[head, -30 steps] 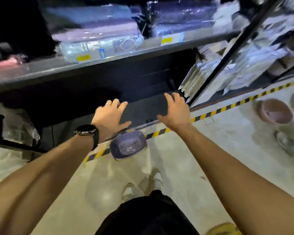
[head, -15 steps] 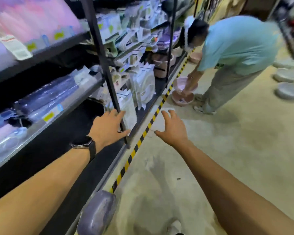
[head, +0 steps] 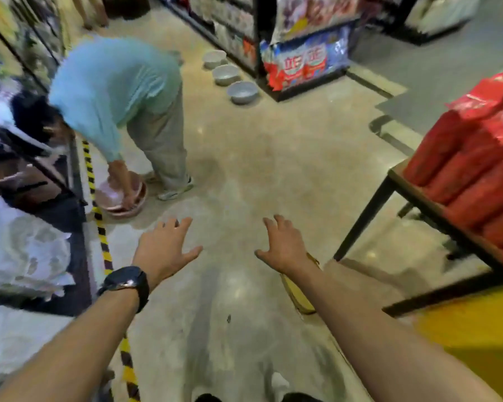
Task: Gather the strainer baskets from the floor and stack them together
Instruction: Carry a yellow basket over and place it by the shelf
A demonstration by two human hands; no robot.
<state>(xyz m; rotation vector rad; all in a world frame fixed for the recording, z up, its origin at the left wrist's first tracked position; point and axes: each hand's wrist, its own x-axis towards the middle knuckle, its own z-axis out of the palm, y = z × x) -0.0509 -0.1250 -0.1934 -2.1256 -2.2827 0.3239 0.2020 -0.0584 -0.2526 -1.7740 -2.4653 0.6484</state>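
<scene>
Concrete aisle floor (head: 273,146): three grey strainer baskets (head: 225,74) beside far shelving (head: 302,62). Your left hand (head: 163,248) and right hand (head: 285,246): fingers spread, holding nothing.

Dim, warm light is falling from overhead, and the floor (head: 273,158) is throwing back soft pale glints between the forearms. Motion blur is smearing the whole frame. It is heaviest at the edges, where the shelves (head: 18,250) on the left are breaking into blocky patches and the red packs (head: 476,158) are losing all print. The wide lens is bending the aisle, so the table leg (head: 363,216) and the tape (head: 102,227) are leaning outward. A faint grey shadow is lying low on the floor, perhaps the wearer's own. The left hand (head: 163,250) and right hand (head: 285,248) are showing evenly lit and fairly sharp. The far bowls (head: 242,92) are looking soft and washed out.
</scene>
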